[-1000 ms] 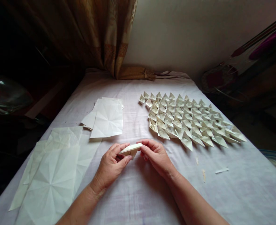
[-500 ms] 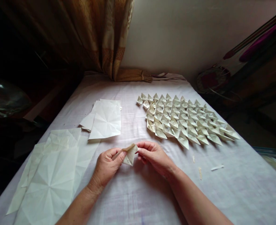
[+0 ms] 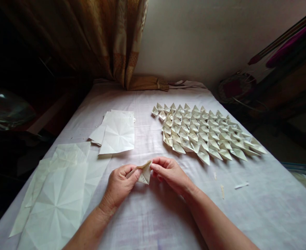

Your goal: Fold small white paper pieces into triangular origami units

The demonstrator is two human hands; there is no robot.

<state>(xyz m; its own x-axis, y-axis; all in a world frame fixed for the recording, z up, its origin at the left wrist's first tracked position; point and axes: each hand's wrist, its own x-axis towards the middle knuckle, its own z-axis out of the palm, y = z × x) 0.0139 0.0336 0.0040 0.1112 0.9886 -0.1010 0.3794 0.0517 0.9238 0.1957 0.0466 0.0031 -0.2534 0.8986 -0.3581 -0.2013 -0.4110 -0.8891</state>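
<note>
As I look across from the near side, several large creased sheets [image 3: 55,205] overlap on the left of the pale cloth [image 3: 147,222], fold lines fanning out from the middle of the top one. Over on the right, well apart from them, lie three small scraps [image 3: 241,185], the one in the middle more tan than the others. Between these, two bare hands meet above the cloth at one small folded paper [image 3: 145,177]. The left hand [image 3: 120,182] has its grip closed around the left side, thumb laid across the front; the right hand [image 3: 172,173] grasps it too, thumb and finger pinching the upper right corner. One point of the paper aims downward, small dark marks showing on its face. Beyond the left hand sits a stack of sheets [image 3: 119,133], its top one creased like a star. Farther right, little boat-shaped paper pieces [image 3: 200,130] stand packed in rows, peaks up. At the far edge, a gold-brown curtain [image 3: 124,52] hangs beside a plain wall [image 3: 189,41].
</note>
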